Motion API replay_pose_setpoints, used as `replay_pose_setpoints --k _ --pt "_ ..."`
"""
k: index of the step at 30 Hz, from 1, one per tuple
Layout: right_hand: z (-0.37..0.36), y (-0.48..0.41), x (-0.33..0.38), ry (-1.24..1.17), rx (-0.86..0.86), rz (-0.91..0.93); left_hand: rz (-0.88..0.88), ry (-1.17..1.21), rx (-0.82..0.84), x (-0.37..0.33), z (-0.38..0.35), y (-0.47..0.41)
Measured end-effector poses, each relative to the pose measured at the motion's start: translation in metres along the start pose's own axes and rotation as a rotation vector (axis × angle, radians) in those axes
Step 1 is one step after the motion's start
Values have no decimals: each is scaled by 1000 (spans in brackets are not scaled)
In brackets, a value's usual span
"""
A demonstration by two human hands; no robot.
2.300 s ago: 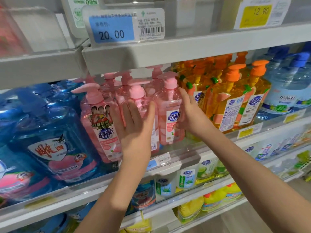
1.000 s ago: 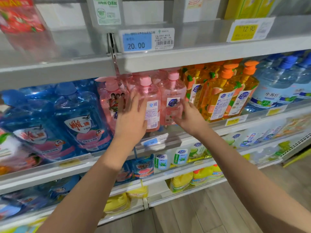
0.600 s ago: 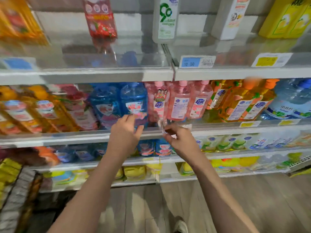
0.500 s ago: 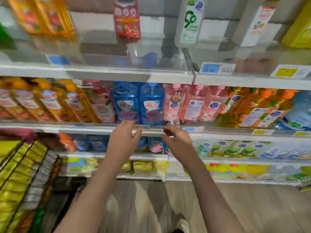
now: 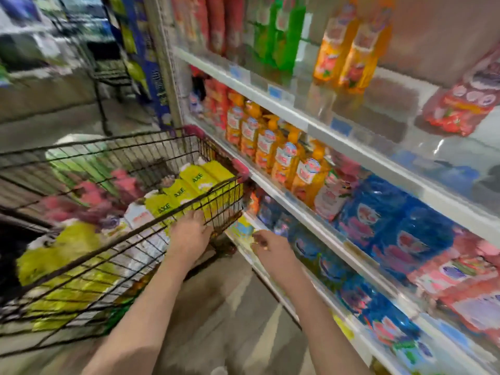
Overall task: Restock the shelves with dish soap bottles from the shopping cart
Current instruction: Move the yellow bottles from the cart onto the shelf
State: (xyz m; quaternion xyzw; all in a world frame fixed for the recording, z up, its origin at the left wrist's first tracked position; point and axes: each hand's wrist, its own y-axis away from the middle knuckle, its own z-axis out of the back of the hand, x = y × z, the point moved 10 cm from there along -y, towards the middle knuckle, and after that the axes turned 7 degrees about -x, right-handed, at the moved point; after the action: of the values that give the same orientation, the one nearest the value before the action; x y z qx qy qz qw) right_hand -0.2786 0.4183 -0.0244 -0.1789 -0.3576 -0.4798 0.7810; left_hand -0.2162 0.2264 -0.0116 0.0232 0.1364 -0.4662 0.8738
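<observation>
Pink pump-top dish soap bottles, blurred, are seen lying in the black wire shopping cart, beside yellow "AXE" refill packs. The left hand is held at the cart's near wire side, its fingers extended and close together; whether the wire is touched cannot be told through the blur. The right hand is kept in front of a lower shelf edge, fingers loosely curled with nothing in them. The cart is parked just beside the white shelves, where orange pump bottles and blue bottles are stocked.
</observation>
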Motion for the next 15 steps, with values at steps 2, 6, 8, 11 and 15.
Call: replay_pose_setpoints --k 2,6,8,11,15 --pt "-18 -6 17 6 79 59 83 -21 -9 31 5 1" --pt "-61 -19 49 25 236 192 258 -43 -13 96 7 10" --pt "-83 -30 64 89 281 240 325 -72 4 131 2 18" --pt "-117 -46 92 158 322 327 383 -154 31 177 -4 24" --pt "-171 -77 130 175 312 385 346 -157 82 208 -7 8"
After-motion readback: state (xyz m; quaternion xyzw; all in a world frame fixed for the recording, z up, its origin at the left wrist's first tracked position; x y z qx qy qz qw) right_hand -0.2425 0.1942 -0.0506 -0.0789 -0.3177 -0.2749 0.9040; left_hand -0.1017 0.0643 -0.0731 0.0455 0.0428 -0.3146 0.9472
